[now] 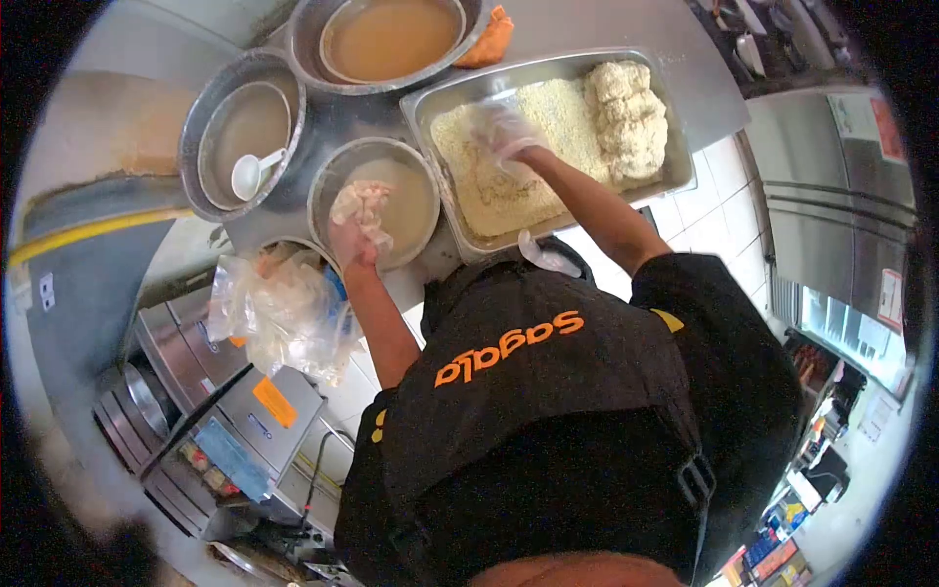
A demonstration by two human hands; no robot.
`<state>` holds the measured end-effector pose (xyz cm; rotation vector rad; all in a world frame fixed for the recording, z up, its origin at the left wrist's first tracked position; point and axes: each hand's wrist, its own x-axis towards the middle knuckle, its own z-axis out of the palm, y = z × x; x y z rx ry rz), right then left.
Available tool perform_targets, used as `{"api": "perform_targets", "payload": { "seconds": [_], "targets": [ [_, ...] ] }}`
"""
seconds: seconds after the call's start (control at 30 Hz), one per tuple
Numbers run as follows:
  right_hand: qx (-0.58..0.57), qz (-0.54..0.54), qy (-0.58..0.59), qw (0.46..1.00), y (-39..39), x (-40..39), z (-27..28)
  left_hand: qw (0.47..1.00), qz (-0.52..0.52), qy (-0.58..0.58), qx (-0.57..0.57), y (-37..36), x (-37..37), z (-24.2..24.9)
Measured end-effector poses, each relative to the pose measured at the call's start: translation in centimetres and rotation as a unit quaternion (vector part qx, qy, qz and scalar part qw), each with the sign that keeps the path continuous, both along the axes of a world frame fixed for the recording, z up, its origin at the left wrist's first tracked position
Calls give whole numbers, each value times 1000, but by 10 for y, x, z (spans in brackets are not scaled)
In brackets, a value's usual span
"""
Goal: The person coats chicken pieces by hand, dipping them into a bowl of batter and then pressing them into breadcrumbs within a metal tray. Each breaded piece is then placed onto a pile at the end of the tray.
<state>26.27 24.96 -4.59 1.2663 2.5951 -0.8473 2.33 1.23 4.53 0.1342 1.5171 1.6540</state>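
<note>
My left hand [359,235], in a clear glove, is closed around pale pinkish pieces [369,199] that look like raw meat. It is over the bowl of cloudy liquid [416,201]. My right hand [507,134], also gloved and blurred by motion, is at the pale yellow crumbly coating [558,112] in the left part of a rectangular metal tray [548,59]. Its fingers are smeared, so their pose is unclear. Coated lumps [629,122] are piled along the tray's right side.
Two larger bowls stand behind: one with brownish liquid [391,39], one with murky liquid and a white ladle [246,178]. An orange cloth [487,39] lies beside the back bowl. Clear plastic bags [284,313] sit near my left forearm. Steel cabinets [822,176] are at the right.
</note>
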Motion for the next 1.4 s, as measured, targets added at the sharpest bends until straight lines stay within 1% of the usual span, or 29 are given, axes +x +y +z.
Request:
{"api": "perform_targets", "payload": {
  "seconds": [0.07, 0.1, 0.13, 0.17, 0.2, 0.3, 0.33, 0.4, 0.47, 0.5, 0.53, 0.6, 0.63, 0.7, 0.73, 0.8, 0.87, 0.9, 0.93, 0.97, 1.0, 1.03, 1.1, 1.13, 1.2, 1.27, 1.3, 1.33, 1.4],
  "targets": [
    [-133, -11, 10, 991, -9, 17, 59, 999, -7, 41, -34, -15, -11, -23],
    [-257, -79, 75, 960, -29, 15, 94, 998, -12, 50, -40, -22, -10, -22],
    [-234, -34, 87, 968, -30, 20, 70, 997, -19, 59, -42, -23, -10, -19],
    [-209, 9, 98, 973, -28, 32, 23, 997, -27, 66, -42, -23, -8, -16],
    [-182, 53, 106, 976, -27, 40, -2, 996, -33, 72, -42, -23, -5, -14],
    [-295, 8, 92, 951, -36, 42, 23, 992, -44, 107, -42, -23, 3, -4],
    [-264, 11, 45, 963, -39, 39, 47, 990, -44, 128, -41, -22, 5, 2],
    [-199, 14, -48, 979, -42, 31, 102, 994, -22, 102, -22, -21, 6, 4],
    [-74, 36, 24, 996, -32, 36, 118, 1000, 20, 7, 13, -19, 5, -4],
    [-13, 45, 60, 997, -30, 40, 121, 993, -24, 118, -3, -23, 3, -13],
    [32, 46, 51, 997, -27, 41, 121, 971, -67, 227, -18, -25, 1, -15],
    [122, 47, 32, 991, -23, 46, 120, 951, -94, 293, -36, -27, 1, -21],
    [102, 53, 24, 993, -28, 50, 120, 964, -79, 252, -39, -24, 9, -2],
    [63, 65, 7, 996, -48, 60, 121, 979, -61, 191, -39, -21, 13, 7],
    [45, 73, -1, 996, -54, 63, 121, 983, -57, 172, -35, -20, 9, 1],
    [-43, -8, -59, 997, -60, 71, 118, 989, -54, 133, -33, -20, 0, -10],
    [-140, -98, -141, 975, -74, 77, 126, 993, -59, 93, -39, -24, -6, -18],
    [-95, 5, -111, 989, -86, 79, 123, 980, -83, 169, -61, -27, -5, -19],
    [-46, 107, -79, 990, -99, 80, 115, 960, -108, 245, -80, -27, -2, -15],
    [6, 205, -45, 978, -105, 79, 110, 949, -120, 279, -88, -25, 0, -11],
    [-32, 223, -21, 974, -106, 73, 103, 936, -130, 313, -97, -24, 3, -7],
    [-70, 239, 4, 968, -108, 62, 98, 938, -128, 306, -98, -24, 4, -4],
    [-178, 252, 100, 946, -108, 39, 65, 941, -127, 293, -110, -21, 8, 5],
    [-246, 246, 169, 922, -108, 27, 23, 942, -128, 286, -121, -19, 11, 12],
    [-349, 191, 243, 885, -105, 19, -15, 943, -128, 273, -143, -15, 17, 26],
    [-412, 99, 258, 868, -102, 19, -21, 943, -128, 259, -166, -14, 19, 34],
    [-436, 57, 269, 857, -100, 21, -23, 953, -119, 250, -120, -17, 17, 26],
    [-451, 25, 285, 846, -92, 27, -14, 962, -108, 240, -72, -19, 15, 12],
    [-458, -137, 246, 843, -77, 23, 46, 985, -65, 156, -35, -17, 13, 7]
  ]
}}
